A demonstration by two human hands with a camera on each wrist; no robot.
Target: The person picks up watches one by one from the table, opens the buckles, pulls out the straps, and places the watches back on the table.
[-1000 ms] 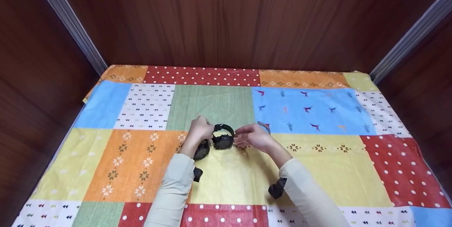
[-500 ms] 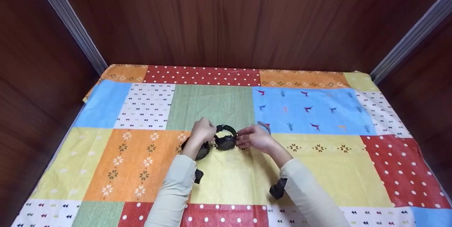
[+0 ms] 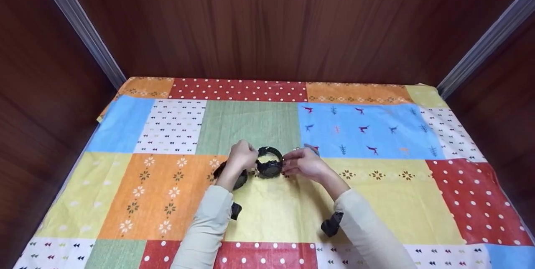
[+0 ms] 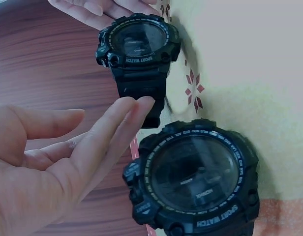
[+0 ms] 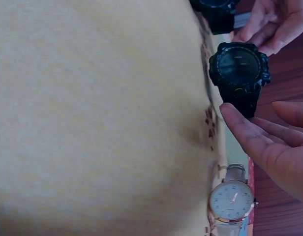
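A black sport watch (image 3: pixel 269 168) stands on the cloth between my two hands, its strap looped up behind the dial. My left hand (image 3: pixel 243 154) is at its left side; in the left wrist view, outstretched fingertips touch the strap, with the thumb held apart. On the other side, my right hand (image 3: pixel 304 162) touches the strap with extended fingertips. A second black sport watch (image 4: pixel 196 172) lies left of the first, partly hidden by my left arm in the head view. A watch with a white dial (image 5: pixel 232 200) and greyish strap sits to the right, mostly behind my right hand.
A patchwork tablecloth (image 3: pixel 267 210) in bright squares covers the table. Dark wooden panels (image 3: pixel 259 22) enclose the back and both sides. Black wrist cameras (image 3: pixel 332 224) hang below the sleeves.
The middle black watch has slid slightly to the right, toward the white-dial watch. Both hands have shifted a little right along with it. The left black watch shows no clear movement.
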